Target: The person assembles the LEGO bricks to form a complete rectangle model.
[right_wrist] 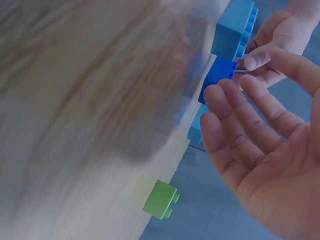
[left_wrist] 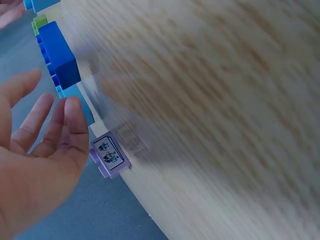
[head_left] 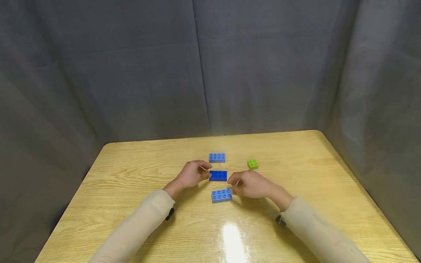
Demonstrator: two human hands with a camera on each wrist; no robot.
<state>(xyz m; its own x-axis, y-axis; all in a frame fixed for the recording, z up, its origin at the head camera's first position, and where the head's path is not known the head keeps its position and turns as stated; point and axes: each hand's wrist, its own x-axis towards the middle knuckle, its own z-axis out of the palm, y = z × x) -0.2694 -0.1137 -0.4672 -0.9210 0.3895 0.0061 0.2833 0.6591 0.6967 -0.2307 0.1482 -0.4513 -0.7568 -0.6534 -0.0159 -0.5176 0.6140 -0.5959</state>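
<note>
A dark blue brick (head_left: 218, 176) lies on the table between the two hands. My left hand (head_left: 191, 174) is at its left end, fingers loosely bent with a gap between thumb and fingers; whether the thumb touches the brick I cannot tell. My right hand (head_left: 252, 184) hovers near the right ends of the dark blue brick and the nearer light blue brick (head_left: 222, 196). In the right wrist view its relaxed fingers (right_wrist: 252, 122) hold nothing. Another light blue brick (head_left: 217, 158) lies behind the dark blue one. A lilac brick (left_wrist: 111, 154) with a printed picture shows beyond the left fingers.
A small lime green brick (head_left: 252, 164) lies behind the right hand. The wooden table (head_left: 131, 160) has rounded back corners, with grey curtains (head_left: 148, 73) behind and at both sides. Light glares off the table's front.
</note>
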